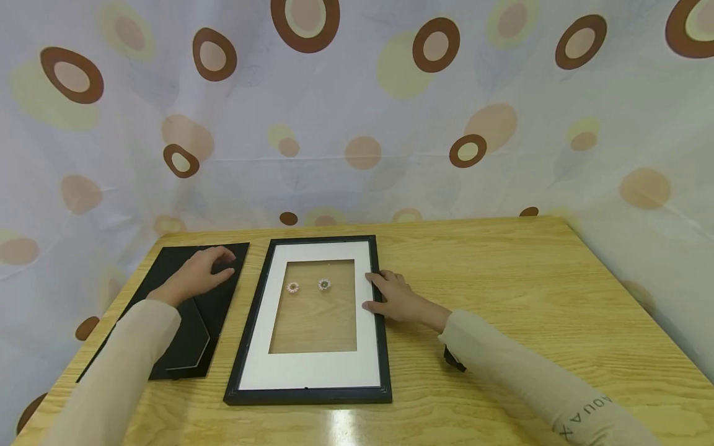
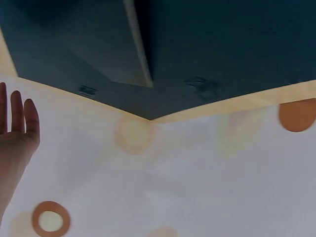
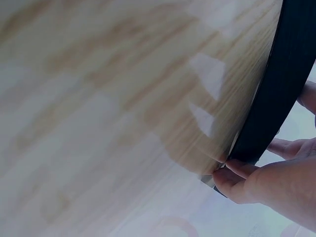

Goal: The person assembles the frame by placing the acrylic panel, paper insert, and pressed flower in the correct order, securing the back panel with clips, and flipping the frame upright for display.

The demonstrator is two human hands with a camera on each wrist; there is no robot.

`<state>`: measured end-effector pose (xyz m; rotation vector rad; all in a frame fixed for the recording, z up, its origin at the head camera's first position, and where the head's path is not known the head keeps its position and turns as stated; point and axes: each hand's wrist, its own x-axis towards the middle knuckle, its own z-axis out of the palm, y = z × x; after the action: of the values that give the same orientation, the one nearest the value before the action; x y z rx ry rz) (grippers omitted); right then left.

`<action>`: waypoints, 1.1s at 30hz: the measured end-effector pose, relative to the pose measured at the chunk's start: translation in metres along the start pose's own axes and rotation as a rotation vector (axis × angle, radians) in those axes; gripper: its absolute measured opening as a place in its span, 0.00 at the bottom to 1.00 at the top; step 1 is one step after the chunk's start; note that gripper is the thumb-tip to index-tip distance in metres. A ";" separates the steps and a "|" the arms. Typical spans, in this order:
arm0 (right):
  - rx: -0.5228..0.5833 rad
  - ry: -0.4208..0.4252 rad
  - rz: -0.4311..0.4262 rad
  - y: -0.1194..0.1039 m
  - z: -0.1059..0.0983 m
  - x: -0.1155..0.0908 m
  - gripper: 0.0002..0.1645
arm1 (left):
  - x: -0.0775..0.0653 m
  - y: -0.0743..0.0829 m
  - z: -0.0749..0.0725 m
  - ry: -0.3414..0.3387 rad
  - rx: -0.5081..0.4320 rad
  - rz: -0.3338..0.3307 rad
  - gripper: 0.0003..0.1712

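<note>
A black picture frame lies on the table with a white mat inside it. Two small flower-shaped pieces show within the mat's window, side by side. My right hand grips the frame's right side, thumb and fingertips over the edge onto the mat. From the right wrist, the fingers curl at the frame's black side. Over the black backing board to the left hovers my left hand, fingers loosely bent and holding nothing. A stand flap sits on that board.
The wooden table extends to the right of the frame. A small black object is partly hidden under the right sleeve. A spotted curtain hangs behind the table and along both sides.
</note>
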<state>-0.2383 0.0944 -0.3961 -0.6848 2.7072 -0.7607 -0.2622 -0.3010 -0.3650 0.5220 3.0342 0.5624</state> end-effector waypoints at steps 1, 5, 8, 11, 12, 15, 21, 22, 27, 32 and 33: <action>-0.001 0.000 0.000 0.000 0.000 0.000 0.38 | -0.004 -0.004 -0.001 0.003 0.006 -0.013 0.20; -0.003 0.001 -0.008 0.000 0.000 -0.001 0.38 | -0.017 -0.023 -0.006 0.027 0.030 -0.043 0.20; -0.001 -0.001 -0.011 0.000 0.000 -0.001 0.38 | -0.028 -0.037 -0.007 0.057 0.029 -0.037 0.20; 0.002 -0.003 -0.010 0.000 -0.001 -0.001 0.38 | -0.037 -0.052 -0.007 0.098 0.025 -0.021 0.20; 0.005 -0.004 -0.010 0.000 -0.001 -0.001 0.38 | -0.041 -0.057 -0.007 0.109 0.020 -0.018 0.21; 0.008 -0.004 -0.008 -0.001 -0.001 -0.002 0.38 | -0.051 -0.069 -0.008 0.121 0.003 -0.041 0.24; 0.006 -0.007 -0.004 -0.002 -0.002 -0.003 0.38 | -0.070 -0.083 -0.008 0.121 0.012 -0.139 0.33; 0.008 -0.007 -0.005 -0.002 -0.002 -0.003 0.38 | -0.072 -0.085 -0.008 0.116 0.009 -0.149 0.35; 0.005 -0.005 -0.007 0.000 -0.001 -0.002 0.38 | -0.083 -0.093 -0.006 0.077 -0.010 -0.205 0.42; 0.011 -0.006 -0.006 0.002 0.001 -0.001 0.38 | -0.090 -0.095 -0.006 0.014 -0.021 -0.291 0.50; 0.013 -0.003 -0.009 0.003 0.001 -0.001 0.38 | -0.091 -0.096 -0.006 0.005 -0.023 -0.305 0.51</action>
<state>-0.2383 0.0967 -0.3984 -0.6957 2.6954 -0.7783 -0.2074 -0.4170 -0.3972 0.0525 3.0210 0.5788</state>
